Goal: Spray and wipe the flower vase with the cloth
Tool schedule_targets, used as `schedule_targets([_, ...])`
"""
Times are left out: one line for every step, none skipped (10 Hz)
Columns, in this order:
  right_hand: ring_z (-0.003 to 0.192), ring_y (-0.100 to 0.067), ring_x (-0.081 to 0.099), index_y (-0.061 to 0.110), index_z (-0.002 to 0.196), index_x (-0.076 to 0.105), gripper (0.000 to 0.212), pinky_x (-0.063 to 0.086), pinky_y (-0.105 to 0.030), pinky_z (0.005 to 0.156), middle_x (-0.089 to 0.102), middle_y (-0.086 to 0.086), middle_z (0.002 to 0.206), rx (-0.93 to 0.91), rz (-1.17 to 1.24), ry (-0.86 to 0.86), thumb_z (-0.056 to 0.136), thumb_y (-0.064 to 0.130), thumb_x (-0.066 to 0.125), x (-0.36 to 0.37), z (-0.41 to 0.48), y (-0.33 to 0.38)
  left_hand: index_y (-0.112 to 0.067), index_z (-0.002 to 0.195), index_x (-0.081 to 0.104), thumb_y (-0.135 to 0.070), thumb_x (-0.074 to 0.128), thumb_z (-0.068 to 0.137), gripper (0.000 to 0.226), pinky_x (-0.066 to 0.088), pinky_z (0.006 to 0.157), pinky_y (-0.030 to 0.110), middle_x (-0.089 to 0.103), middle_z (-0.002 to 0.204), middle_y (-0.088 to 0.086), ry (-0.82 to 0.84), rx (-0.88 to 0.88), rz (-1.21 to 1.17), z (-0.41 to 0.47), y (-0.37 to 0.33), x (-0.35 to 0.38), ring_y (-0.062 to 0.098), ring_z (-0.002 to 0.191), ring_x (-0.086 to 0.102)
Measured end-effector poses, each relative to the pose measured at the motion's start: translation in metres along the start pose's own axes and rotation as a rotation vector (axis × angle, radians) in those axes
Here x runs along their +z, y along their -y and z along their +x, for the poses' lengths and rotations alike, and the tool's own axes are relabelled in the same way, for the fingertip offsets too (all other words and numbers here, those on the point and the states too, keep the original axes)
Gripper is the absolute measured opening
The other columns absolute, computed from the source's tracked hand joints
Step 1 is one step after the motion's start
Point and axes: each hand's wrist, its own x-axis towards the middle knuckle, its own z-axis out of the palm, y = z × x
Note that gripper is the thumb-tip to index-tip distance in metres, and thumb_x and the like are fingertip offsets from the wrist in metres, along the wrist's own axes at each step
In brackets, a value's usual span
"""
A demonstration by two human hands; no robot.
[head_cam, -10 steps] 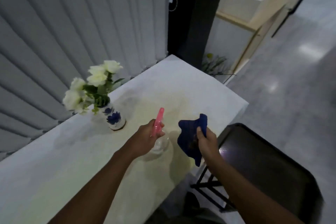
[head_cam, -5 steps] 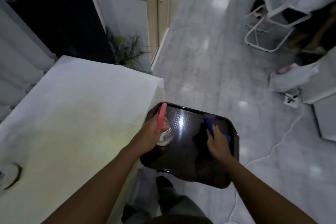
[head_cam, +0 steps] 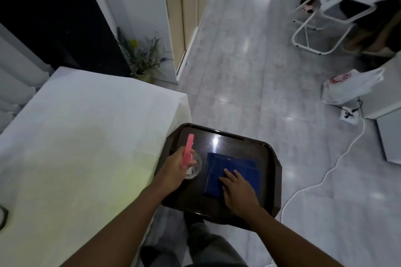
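The left hand [head_cam: 173,169] has its fingers wrapped around a spray bottle [head_cam: 191,159] with a pink head and clear body, which stands at or just above the left part of a dark tray [head_cam: 269,154]. Whether its base touches the tray cannot be told. The right hand [head_cam: 237,188] lies flat with fingers spread loosely on a folded blue cloth [head_cam: 234,168], pressing rather than gripping it; the cloth rests on the tray, just beside the bottle. The step in hand looks like setting both tools down. To do it well, the bottle should be lowered upright onto the flat of the tray, away from the raised rim, and released only once it stands steady, while the cloth should be left folded and clear of the bottle so nothing tips. The tray sits beside the table [head_cam: 86,147], which has a white cover. The flower vase itself is almost wholly out of view: only a dark curved sliver [head_cam: 3,217] at the left edge may be its base, too cut off to confirm. What supports the tray is hidden beneath it.
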Motion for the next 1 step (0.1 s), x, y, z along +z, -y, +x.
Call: schedule_targets([0.127, -0.024, 0.056, 0.026, 0.128, 0.063, 0.034, 0.050, -0.042, 0.100, 0.062, 0.001, 0.139, 0.045, 0.122, -0.096, 0.098, 0.028, 0.048, -0.0171, 0.0084, 0.0073, -0.025, 0.129, 0.057, -0.030, 0.068, 0.093, 0.038, 0.052, 0.103, 0.039, 0.064, 0.129, -0.008, 0.062, -0.022, 0.025, -0.0004, -0.0006, -0.0036, 0.015, 0.117, 0.064])
